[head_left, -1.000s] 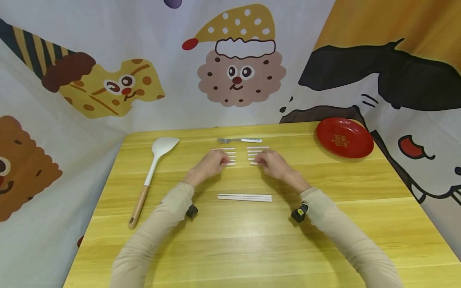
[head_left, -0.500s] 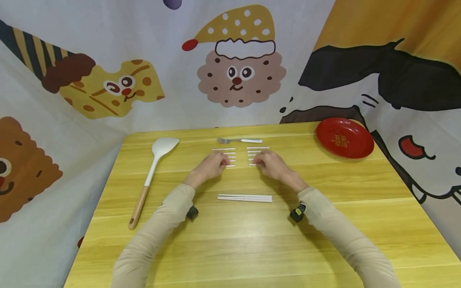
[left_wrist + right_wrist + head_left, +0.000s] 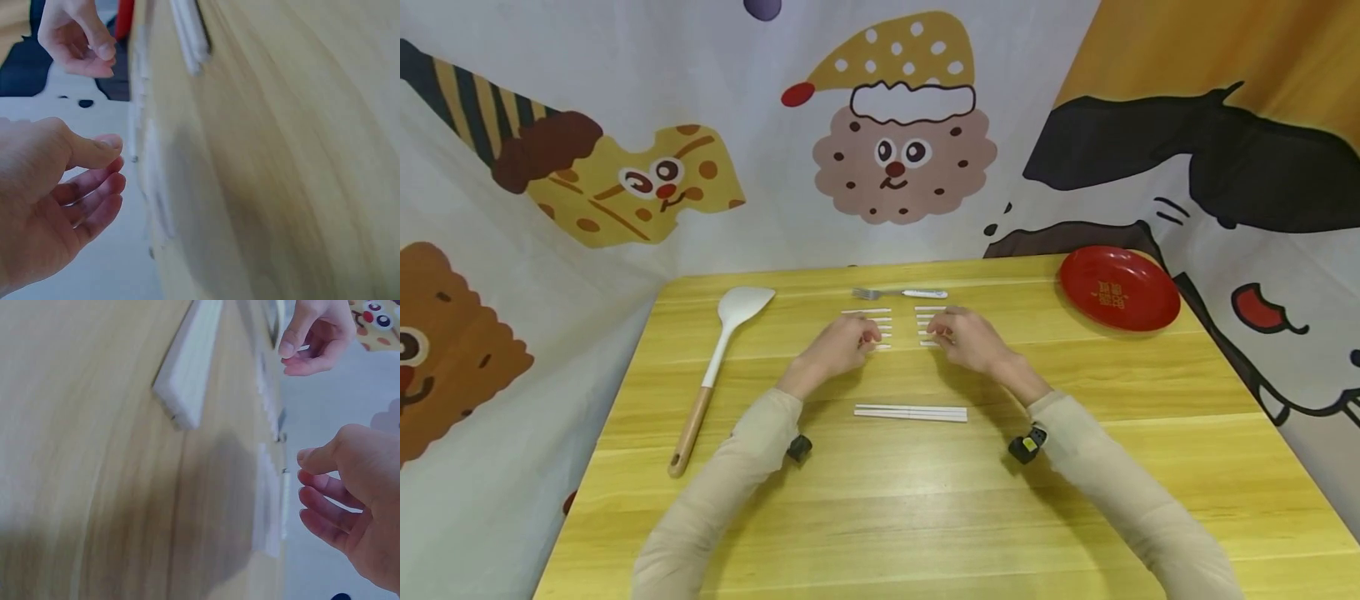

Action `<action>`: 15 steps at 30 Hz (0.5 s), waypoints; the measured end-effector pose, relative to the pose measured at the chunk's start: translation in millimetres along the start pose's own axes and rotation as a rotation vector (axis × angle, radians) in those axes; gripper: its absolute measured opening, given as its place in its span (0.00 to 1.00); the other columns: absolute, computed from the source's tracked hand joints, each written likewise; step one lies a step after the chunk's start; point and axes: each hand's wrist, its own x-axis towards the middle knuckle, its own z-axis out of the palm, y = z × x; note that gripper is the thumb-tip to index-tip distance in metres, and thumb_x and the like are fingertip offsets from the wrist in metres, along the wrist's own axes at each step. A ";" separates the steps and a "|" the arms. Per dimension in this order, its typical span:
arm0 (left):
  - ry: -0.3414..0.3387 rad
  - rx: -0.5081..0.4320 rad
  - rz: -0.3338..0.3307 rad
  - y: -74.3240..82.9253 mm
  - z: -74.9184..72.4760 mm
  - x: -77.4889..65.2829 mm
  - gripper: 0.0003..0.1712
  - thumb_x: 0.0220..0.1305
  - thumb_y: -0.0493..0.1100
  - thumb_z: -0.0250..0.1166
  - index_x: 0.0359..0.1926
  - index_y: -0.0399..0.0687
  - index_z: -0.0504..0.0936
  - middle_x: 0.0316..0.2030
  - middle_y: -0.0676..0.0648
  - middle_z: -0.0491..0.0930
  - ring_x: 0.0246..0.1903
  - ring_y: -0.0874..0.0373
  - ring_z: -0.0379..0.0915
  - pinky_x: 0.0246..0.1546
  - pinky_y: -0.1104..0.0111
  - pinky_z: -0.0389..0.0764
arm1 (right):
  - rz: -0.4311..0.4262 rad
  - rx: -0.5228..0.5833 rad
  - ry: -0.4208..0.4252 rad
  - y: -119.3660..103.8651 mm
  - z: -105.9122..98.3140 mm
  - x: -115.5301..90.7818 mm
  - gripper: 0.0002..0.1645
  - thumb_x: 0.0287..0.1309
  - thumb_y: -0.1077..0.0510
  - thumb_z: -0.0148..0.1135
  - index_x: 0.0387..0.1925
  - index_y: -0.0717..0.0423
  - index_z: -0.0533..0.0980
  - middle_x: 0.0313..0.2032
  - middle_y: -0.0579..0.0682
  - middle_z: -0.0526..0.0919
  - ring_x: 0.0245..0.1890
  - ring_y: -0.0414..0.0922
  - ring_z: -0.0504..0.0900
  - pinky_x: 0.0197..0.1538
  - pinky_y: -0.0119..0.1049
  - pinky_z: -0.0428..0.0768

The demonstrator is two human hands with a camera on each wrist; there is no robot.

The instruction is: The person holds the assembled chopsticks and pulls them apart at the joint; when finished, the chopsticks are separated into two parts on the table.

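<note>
Two columns of thin white sticks lie across the table: a left column (image 3: 867,311) and a right column (image 3: 929,308), their inner ends facing each other over a gap. My left hand (image 3: 838,343) hovers over the near part of the left column, hiding the outer ends of several sticks. In the left wrist view its fingers are loosely curved and hold nothing. My right hand (image 3: 973,340) mirrors it above the right column; in the right wrist view, its thumb and fingers (image 3: 320,461) stand apart with nothing between them. Nearer me lies a tight bundle of longer white sticks (image 3: 910,412).
A fork (image 3: 898,293) with a white handle lies beyond the columns. At left is a white spatula (image 3: 739,307) with a wooden handle (image 3: 691,429). The red plate (image 3: 1120,287) sits at the back right corner. A cartoon-printed cloth (image 3: 760,192) hangs behind the table.
Both hands were pinching at the nearest sticks; their fingers have since parted and come off them. Those sticks sit slightly nearer me than a second ago. The bundle stays put.
</note>
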 end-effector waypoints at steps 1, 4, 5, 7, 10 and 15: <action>0.002 0.001 0.008 3.2 -1.9 -2.0 0.11 0.67 0.32 0.64 0.48 0.43 0.86 0.43 0.46 0.83 0.43 0.55 0.78 0.47 0.65 0.82 | 0.002 0.004 0.002 -2.1 -2.0 -0.6 0.08 0.58 0.68 0.68 0.41 0.60 0.85 0.38 0.54 0.87 0.37 0.48 0.84 0.42 0.40 0.86; 0.007 -0.005 0.022 12.8 -6.6 -9.1 0.10 0.67 0.33 0.66 0.47 0.42 0.86 0.41 0.46 0.82 0.42 0.55 0.78 0.44 0.66 0.82 | 0.018 0.016 -0.014 -9.2 -6.5 -3.1 0.09 0.59 0.66 0.68 0.42 0.59 0.85 0.38 0.53 0.87 0.37 0.47 0.84 0.42 0.39 0.85; 0.006 -0.009 0.026 15.3 -7.5 -12.1 0.09 0.67 0.34 0.66 0.48 0.42 0.86 0.40 0.47 0.82 0.41 0.55 0.78 0.44 0.66 0.82 | 0.026 0.021 -0.027 -12.1 -8.0 -4.3 0.09 0.59 0.66 0.68 0.42 0.59 0.85 0.39 0.53 0.87 0.37 0.47 0.84 0.42 0.38 0.85; -0.005 -0.021 0.032 19.7 -8.6 -18.1 0.10 0.67 0.34 0.66 0.48 0.41 0.86 0.40 0.47 0.82 0.41 0.55 0.78 0.43 0.66 0.82 | 0.036 0.033 -0.058 -18.5 -10.9 -7.3 0.10 0.60 0.66 0.68 0.43 0.59 0.85 0.38 0.52 0.87 0.37 0.46 0.84 0.41 0.38 0.85; -0.034 -0.025 0.048 25.4 -7.5 -25.8 0.10 0.67 0.35 0.67 0.49 0.40 0.85 0.40 0.47 0.82 0.41 0.56 0.78 0.43 0.66 0.82 | 0.037 0.055 -0.110 -27.0 -14.8 -12.8 0.11 0.60 0.67 0.67 0.45 0.60 0.84 0.38 0.52 0.86 0.37 0.46 0.83 0.41 0.39 0.84; -0.081 -0.028 0.078 32.8 -1.4 -36.7 0.10 0.68 0.36 0.66 0.49 0.40 0.85 0.39 0.47 0.81 0.40 0.57 0.78 0.43 0.67 0.82 | 0.012 0.088 -0.166 -36.1 -16.0 -22.3 0.13 0.61 0.67 0.67 0.47 0.62 0.83 0.39 0.54 0.86 0.38 0.46 0.84 0.42 0.40 0.85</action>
